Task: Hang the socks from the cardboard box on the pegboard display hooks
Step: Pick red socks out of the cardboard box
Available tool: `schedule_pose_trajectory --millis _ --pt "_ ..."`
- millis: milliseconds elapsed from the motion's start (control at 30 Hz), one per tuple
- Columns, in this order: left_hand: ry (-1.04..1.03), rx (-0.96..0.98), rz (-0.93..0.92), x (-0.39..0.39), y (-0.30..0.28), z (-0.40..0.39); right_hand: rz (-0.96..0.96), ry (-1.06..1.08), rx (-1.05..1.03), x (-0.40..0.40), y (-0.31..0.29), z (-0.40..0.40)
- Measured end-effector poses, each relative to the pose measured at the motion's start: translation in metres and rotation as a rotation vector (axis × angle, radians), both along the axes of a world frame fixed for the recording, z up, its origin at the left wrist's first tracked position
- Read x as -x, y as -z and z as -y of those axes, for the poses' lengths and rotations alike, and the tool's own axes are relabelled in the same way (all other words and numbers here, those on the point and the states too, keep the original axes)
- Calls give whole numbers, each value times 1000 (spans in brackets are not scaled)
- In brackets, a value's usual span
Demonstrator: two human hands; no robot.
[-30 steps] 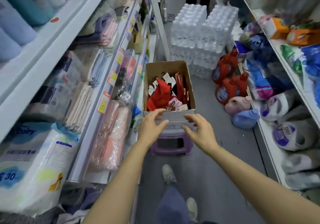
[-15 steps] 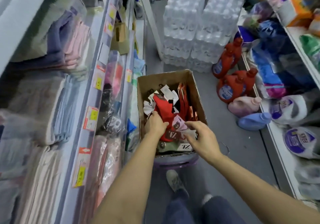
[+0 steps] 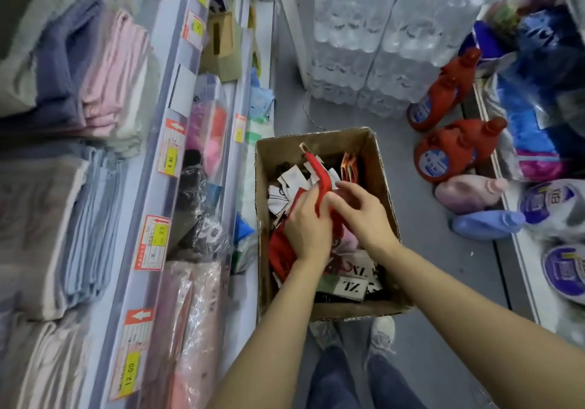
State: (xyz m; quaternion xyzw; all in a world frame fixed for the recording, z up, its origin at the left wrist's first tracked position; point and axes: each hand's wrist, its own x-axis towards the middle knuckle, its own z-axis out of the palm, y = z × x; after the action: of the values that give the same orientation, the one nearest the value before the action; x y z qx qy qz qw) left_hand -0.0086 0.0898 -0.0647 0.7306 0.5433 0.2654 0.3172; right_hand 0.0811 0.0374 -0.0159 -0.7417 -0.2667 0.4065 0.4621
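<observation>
An open cardboard box [image 3: 380, 155] stands in the aisle, filled with packaged socks carrying white and black card labels. Both hands are inside it. My left hand [image 3: 308, 228] grips a pair of red socks [image 3: 319, 174], whose upper end sticks up past my fingers. My right hand [image 3: 361, 209] closes on the same red socks from the right. More red fabric [image 3: 280, 253] lies under my left wrist. Labelled sock packs [image 3: 351, 286] lie at the near end of the box. No pegboard or hooks are in view.
Shelves of folded towels [image 3: 88, 76] with price tags [image 3: 153, 241] line the left. Shrink-wrapped water bottle packs [image 3: 380, 38] stand beyond the box. Red detergent jugs [image 3: 449, 152], a pink bottle [image 3: 468, 192] and a blue bottle [image 3: 487, 225] sit on the floor at right.
Both hands went from the box's near rim into the box and took hold of the red socks, lifting them. The view tilted down and closer to the box.
</observation>
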Motion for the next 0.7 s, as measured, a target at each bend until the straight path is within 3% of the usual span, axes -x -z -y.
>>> schedule_pose_trajectory --millis 133,233,300,367,433,600,700 --pt "285 -102 26 -5 -12 27 -148 201 -38 -16 7 -20" --pt "132 -39 113 1 -3 7 -262 315 37 -36 10 -18" --pt "-21 145 -73 4 14 -20 -360 316 51 -43 11 -15" --pt "21 364 -348 4 36 -42 -401 306 53 -49 13 -14" --pt "109 415 -513 4 51 -52 -402 303 47 -53 13 -13" --pt "117 313 -565 9 58 -50 -397 293 14 -62 13 -10" --pt "84 244 -470 15 53 -50 -430 299 18 -60 8 -14"
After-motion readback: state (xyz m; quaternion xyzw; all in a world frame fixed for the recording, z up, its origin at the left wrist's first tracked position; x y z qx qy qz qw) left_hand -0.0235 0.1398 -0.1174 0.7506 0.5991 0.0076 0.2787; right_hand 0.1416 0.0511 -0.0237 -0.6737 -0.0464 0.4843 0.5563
